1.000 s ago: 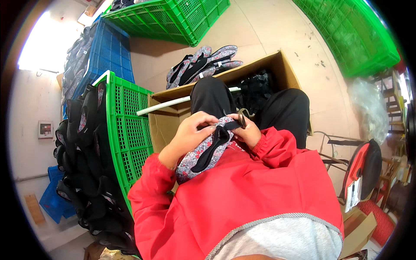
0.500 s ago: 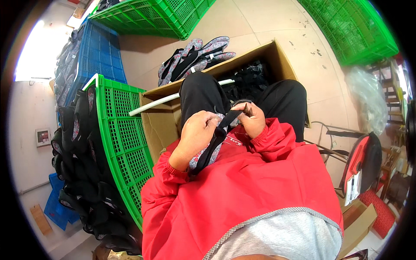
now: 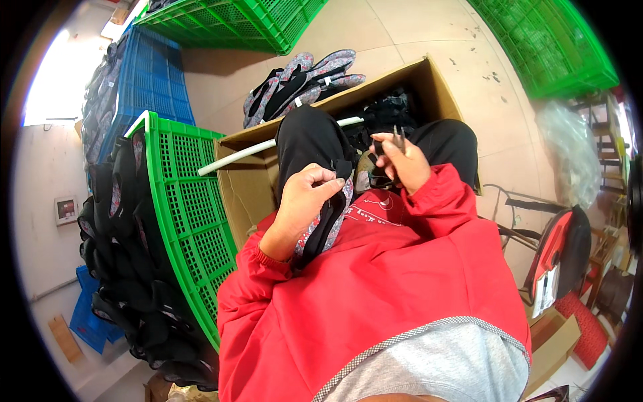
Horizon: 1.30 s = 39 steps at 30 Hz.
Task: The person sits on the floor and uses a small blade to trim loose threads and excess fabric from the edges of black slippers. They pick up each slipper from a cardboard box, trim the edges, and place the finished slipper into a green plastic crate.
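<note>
Slipper point(image 3: 332, 220) in the left hand point(image 3: 308, 201), pointed tool point(image 3: 400, 139) in the right point(image 3: 406, 161)

The person beside me sits with a cardboard box point(image 3: 439, 94) by the knees; dark pieces point(image 3: 387, 110) lie heaped inside, too shadowed to tell apart, and a pale tube point(image 3: 234, 158) rests across one corner. At the left, a green plastic crate point(image 3: 191, 201) is packed with black slippers point(image 3: 124, 221), some with floral linings. Past it, a blue crate point(image 3: 157, 74) holds a stack of floral-patterned ones point(image 3: 100, 114). More floral slippers point(image 3: 305, 80) are piled just beyond the box.

Small white labels show on that pile, too tiny to make out. White lettering and a line drawing mark the red smock point(image 3: 375, 209), partly lost in folds.

The floral-and-black slipper lies against the smock at the lap, its upper end pinched between the left thumb and closed fingers. The right hand is raised, apart from it, fingers half curled, gripping the dark tool, whose tips point up; I can't tell its exact kind.
</note>
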{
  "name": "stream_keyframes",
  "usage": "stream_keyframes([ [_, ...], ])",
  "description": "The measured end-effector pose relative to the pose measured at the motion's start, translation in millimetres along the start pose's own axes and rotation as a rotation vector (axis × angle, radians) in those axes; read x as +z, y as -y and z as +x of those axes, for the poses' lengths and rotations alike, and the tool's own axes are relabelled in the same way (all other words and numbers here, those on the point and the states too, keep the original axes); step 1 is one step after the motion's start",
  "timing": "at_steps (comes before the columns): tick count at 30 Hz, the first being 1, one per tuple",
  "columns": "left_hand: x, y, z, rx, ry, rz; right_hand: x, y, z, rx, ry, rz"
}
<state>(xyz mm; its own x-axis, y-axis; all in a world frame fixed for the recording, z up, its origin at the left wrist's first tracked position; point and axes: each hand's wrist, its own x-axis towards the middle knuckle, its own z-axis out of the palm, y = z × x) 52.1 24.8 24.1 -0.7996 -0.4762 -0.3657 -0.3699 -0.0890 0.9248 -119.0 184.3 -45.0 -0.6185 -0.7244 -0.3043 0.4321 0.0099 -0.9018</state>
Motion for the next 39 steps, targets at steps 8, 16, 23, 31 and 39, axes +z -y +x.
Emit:
stream_keyframes([
  [8, 1, -1, 2, -0.100, -0.028, -0.159, -15, 33, -43, 0.072, 0.629, -0.264],
  [16, 1, 1, 0, -0.067, -0.022, -0.198, 31, 8, -38, 0.008, 0.343, -0.064],
  [23, 3, 1, -1, -0.004, 0.018, -0.261, 47, 1, -34, 0.104, 0.302, -0.005],
  [31, 3, 1, 0, -0.001, 0.017, -0.029, 35, 1, -23, -0.101, 0.278, -0.146],
  [39, -2, -6, 2, 0.222, 0.100, 0.342, 37, -2, -11, -0.355, 0.311, -0.428],
])
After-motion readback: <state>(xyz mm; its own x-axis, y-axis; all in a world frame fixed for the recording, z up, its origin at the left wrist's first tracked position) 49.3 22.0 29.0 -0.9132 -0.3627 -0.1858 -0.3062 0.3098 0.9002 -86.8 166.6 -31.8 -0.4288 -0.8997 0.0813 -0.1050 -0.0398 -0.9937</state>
